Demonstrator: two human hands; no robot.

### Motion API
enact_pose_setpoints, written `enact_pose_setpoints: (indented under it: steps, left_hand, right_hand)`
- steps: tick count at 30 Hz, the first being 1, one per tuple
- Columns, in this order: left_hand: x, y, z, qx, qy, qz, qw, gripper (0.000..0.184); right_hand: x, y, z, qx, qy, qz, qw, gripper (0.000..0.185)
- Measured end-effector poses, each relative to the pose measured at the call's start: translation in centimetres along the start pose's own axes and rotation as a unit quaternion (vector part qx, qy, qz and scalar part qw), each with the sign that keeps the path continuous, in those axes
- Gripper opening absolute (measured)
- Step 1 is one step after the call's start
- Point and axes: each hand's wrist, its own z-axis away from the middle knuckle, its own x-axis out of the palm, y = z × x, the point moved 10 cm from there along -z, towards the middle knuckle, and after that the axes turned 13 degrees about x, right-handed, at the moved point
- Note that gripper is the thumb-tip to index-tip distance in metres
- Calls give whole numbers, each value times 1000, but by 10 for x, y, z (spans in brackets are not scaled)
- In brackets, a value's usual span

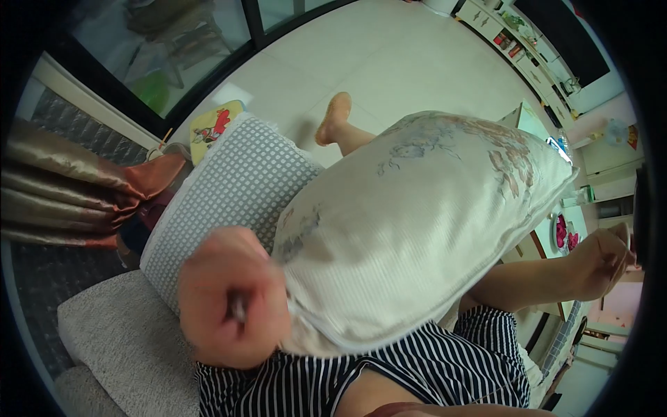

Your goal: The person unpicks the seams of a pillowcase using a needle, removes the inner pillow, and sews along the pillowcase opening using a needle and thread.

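At lower left, the left hand [236, 299] curls, blurred, beside the plump, fully covered pillow [410, 229]; whether its fingers grip anything, I cannot tell.

A plump, pale floral cushion [417, 229] slants across the lap [424, 358].

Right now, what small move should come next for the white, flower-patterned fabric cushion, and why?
Probably steady the curled bare hand at the lower-left corner of the cushion before any pull: the hand is blurred, whether it grips the edge cannot be made out, and no second hand shows bracing the cushion.
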Motion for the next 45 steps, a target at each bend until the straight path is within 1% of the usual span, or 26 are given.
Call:
enact_pose_setpoints:
  steps: [1, 2, 3, 4, 5, 6, 7, 8, 10, 11, 13, 15, 16, 17, 18, 20, 21, 23, 25, 26, 28, 32, 35, 40, 43, 45]
  left_hand:
    - [-6, 11, -4, 44, -19, -193, 980, 12]
    - [-8, 23, -7, 88, -37, -379, 920, 12]
    - [-11, 31, -12, 89, -38, -386, 918, 12]
    - [16, 43, -17, 137, -174, -385, 896, 20]
    - [34, 44, -14, 152, -259, -385, 873, 36]
    - [50, 46, -9, 167, -342, -375, 845, 54]
    - [65, 40, -10, 150, -375, -375, 834, 67]
    - [67, 32, -8, 109, -382, -358, 845, 75]
    - [75, 19, 5, 103, -390, -398, 824, 75]
    - [78, 29, 3, 178, -325, -398, 839, 70]
    - [77, 56, 5, 250, -262, -413, 836, 65]
    - [81, 81, 3, 251, -272, -311, 875, 63]
    - [80, 90, 1, 253, -275, -278, 885, 62]
    - [86, 78, 2, 188, -334, -295, 875, 63]
    - [90, 65, 5, 122, -390, -306, 860, 63]
    - [94, 32, 5, 136, -413, -476, 764, 83]
    - [89, 24, -2, 147, -377, -473, 782, 82]
    - [84, 10, -10, 163, -344, -467, 798, 80]
    - [74, -27, -16, 28, -351, -475, 806, 72]
    - [77, -38, -17, 32, -357, -469, 807, 72]
    - [63, -76, -14, -73, -361, -437, 821, 55]
    - [-13, -80, -32, -227, -220, -348, 883, 33]
    - [-71, -32, -43, -262, -141, -413, 861, 38]
    - [-175, 65, -7, -352, 95, -434, 824, 39]
    - [-224, 107, 27, -371, 140, -484, 780, 44]
    - [-270, 141, 63, -401, 210, -592, 667, 49]
  right_hand:
    - [-5, 6, -1, 32, -17, -14, 999, 13]
    - [-12, 10, 1, 33, -13, -20, 999, 13]
    - [-19, 29, 1, 90, -8, 11, 996, 8]
    - [-26, 50, 3, 148, -3, 41, 988, 6]
    - [-34, 54, 7, 125, 8, 93, 988, 11]
    - [-36, 84, 14, 195, 11, 47, 980, 14]
    - [-36, 101, 20, 212, 20, 88, 973, 16]
    - [-38, 117, 26, 231, 26, 125, 965, 18]
    - [-55, 122, 18, 306, -5, 68, 949, 11]
    - [-62, 127, 14, 345, -28, 33, 938, 13]
    - [-58, 139, 14, 317, -49, 13, 947, 16]
    - [-38, 159, 20, 308, -54, -9, 950, 16]
    - [-40, 163, 24, 258, 17, 92, 962, 15]
    - [-42, 161, 27, 203, 88, 192, 956, 15]
    - [-29, 171, 33, 205, 86, 187, 957, 15]
    - [21, 206, 53, 304, -99, 104, 942, 14]
    - [36, 217, 61, 353, -157, -10, 922, 17]
    - [47, 217, 67, 341, -153, -36, 927, 17]
    - [56, 211, 69, 339, -144, -45, 929, 19]
    - [58, 206, 69, 333, -141, -40, 932, 19]
    - [64, 200, 75, 338, -159, -35, 927, 22]
    - [57, 181, 78, 337, -174, -15, 925, 19]
    - [39, 170, 78, 332, -156, -16, 930, 17]
    - [25, 186, 86, 360, -172, -38, 916, 16]
    - [15, 201, 89, 396, -185, -63, 897, 17]
    - [6, 206, 91, 404, -194, -43, 893, 25]
